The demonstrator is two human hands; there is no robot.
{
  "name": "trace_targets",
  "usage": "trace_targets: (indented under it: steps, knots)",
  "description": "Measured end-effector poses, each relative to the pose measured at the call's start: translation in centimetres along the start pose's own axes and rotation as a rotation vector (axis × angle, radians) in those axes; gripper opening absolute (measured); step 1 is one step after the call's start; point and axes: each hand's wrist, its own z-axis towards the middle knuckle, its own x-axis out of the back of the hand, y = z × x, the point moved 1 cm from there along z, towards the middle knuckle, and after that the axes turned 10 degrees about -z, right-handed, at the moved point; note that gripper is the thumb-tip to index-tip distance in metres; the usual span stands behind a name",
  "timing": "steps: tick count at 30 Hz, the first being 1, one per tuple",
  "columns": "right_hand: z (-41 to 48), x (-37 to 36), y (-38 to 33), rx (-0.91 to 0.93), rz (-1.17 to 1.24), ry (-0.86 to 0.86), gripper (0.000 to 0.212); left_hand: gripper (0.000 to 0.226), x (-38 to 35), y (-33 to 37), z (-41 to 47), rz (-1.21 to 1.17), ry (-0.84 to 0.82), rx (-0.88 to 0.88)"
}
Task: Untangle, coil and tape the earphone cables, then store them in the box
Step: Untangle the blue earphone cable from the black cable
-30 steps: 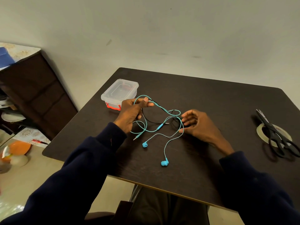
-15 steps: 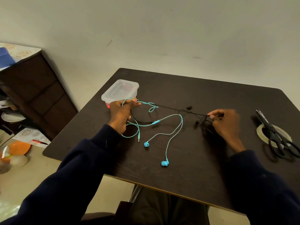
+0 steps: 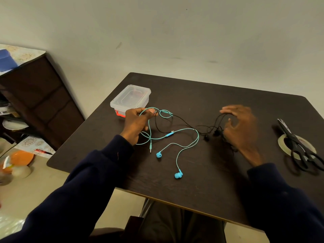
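The teal earphones (image 3: 182,146) lie spread over the middle of the dark table (image 3: 192,186), with both earbuds and the plug near the front. My left hand (image 3: 135,123) grips a loop of the teal cable just in front of the clear plastic box (image 3: 130,97), whose lid is on. The black earphones (image 3: 206,137) trail from that loop rightward to a loose heap under my right hand (image 3: 242,130). This hand is blurred, its fingers spread over the black cable. The two cables still cross near my left hand.
Black scissors (image 3: 296,144) lie across a roll of tape (image 3: 282,142) at the table's right edge. A dark wooden cabinet (image 3: 35,95) stands to the left, with bowls and clutter on the floor beside it. The wall is close behind the table.
My right hand pulled the black cable out to the right, then spread its fingers over the black heap. My left hand stayed by the box, holding the teal loop.
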Motion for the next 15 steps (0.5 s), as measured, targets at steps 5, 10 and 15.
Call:
trace_targets:
  steps: [5,10,15]
  knots:
    - [0.7,-1.0,-2.8,0.229,0.111,-0.109,0.038,0.035,-1.3,-0.4,-0.7,0.015,0.000,-0.040]
    - [1.1,-2.7,-3.4,0.359,0.118,-0.525,0.033,0.067,-2.8,-1.0,-1.6,0.180,0.061,-0.190]
    - [0.8,-3.6,-3.6,0.324,0.028,-0.598,0.023,0.059,-4.1,-0.9,-3.3,0.379,-0.040,-0.510]
